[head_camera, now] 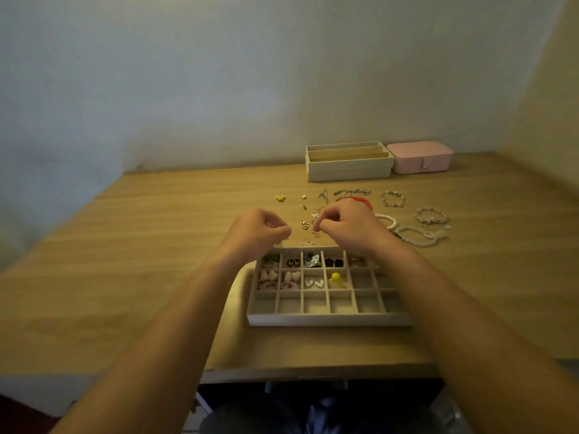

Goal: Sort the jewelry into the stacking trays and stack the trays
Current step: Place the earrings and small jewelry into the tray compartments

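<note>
Both hands up at the far edge of the tray (pixel 329 319), and we're in among the loose earrings (pixel 305 224).

On the wooden table (pixel 156 245) the divided tray lies near us, its long axis running left to right, with its back two rows partly filled and its front row bare. Our left hand (pixel 261 228) and right hand (pixel 349 225) hover over its far rim, fingers curled in and thumb tips pinched to forefingers. We cannot tell whether either holds anything. Against the wall stands a stack of trays (pixel 349 170), also lying left to right, with a pink box (pixel 419 158) just beside it. Bracelets (pixel 416 234) lie to the right, and small earrings are scattered between the hands.
</note>
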`<state>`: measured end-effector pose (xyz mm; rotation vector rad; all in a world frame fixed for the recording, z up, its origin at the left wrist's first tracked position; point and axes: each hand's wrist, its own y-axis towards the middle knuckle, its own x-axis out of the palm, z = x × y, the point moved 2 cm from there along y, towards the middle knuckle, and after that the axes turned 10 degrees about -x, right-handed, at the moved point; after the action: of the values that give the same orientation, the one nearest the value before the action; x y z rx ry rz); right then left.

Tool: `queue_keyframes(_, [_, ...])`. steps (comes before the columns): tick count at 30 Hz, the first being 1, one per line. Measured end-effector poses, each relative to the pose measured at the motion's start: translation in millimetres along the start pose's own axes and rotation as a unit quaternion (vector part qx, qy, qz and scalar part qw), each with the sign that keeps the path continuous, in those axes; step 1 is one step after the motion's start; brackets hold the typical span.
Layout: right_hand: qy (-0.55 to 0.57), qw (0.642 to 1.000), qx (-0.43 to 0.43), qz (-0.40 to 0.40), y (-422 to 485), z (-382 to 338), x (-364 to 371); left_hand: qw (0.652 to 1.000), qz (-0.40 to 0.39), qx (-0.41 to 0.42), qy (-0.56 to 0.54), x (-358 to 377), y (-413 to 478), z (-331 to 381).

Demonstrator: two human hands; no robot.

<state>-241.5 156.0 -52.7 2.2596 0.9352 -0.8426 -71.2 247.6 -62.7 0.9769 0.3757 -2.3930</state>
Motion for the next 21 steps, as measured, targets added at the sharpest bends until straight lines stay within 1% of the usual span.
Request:
queue_keyframes(3, [-0.007, 1.0, 0.007, 0.009, 28.7, -0.6, 5.3, 0.999, 0.036, -0.013, -0.001, -4.4, 25.9, -5.5])
queue_keyframes(8, [-0.022, 0.998, 0.057, 0.002, 74.5, 11.8, 15.7, 0.994, 0.077, -0.035, 0.063, -5.2, 82.5, -13.6])
queue_keyframes(10, [-0.03, 0.997, 0.065, -0.008, 89.7, 17.8, 20.2, 0.993, 0.078, -0.028, 0.08, -3.5, 107.1, -14.5])
queue_keyframes(15, [-0.058, 0.996, 0.06, -0.016, 125.1, 33.0, 22.6, 0.985, 0.072, 0.038, 0.153, 10.5, 157.2, -5.8])
queue_keyframes(21, [-0.034, 0.998, 0.06, 0.009, 147.3, 48.0, 14.8, 0.98, 0.059, 0.05, 0.183, 21.8, 183.2, -7.3])
